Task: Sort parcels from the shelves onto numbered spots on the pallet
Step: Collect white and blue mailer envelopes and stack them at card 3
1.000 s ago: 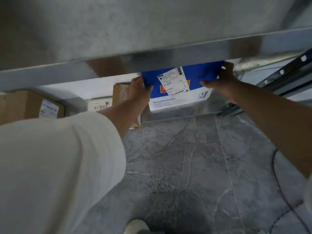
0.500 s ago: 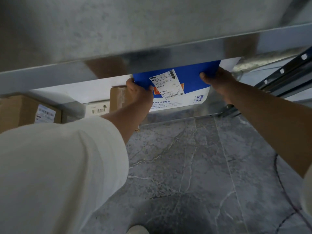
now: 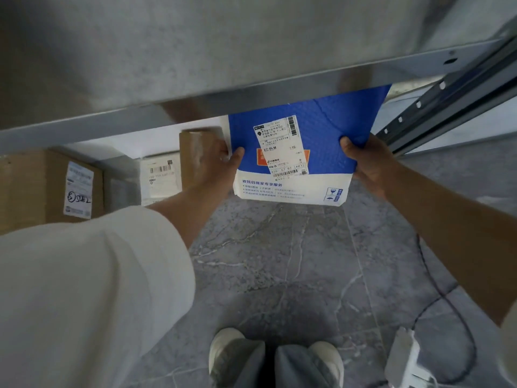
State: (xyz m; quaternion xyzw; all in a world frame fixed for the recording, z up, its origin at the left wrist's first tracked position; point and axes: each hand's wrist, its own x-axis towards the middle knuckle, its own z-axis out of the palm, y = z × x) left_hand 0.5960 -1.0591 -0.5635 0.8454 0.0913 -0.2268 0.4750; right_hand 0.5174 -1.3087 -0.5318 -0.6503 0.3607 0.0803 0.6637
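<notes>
Under a metal shelf, from the left, sit a cardboard box, a white box and a taped brown box. The left hand grips the left edge of a blue and white parcel, thumb on its face. The parcel bears a shipping label and is held above the grey floor, its top hidden by the shelf. The right hand grips its right edge, thumb on top.

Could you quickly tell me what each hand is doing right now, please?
Left hand: grips the left edge of the blue-and-white padded mailer.
Right hand: grips the mailer's right edge.
</notes>
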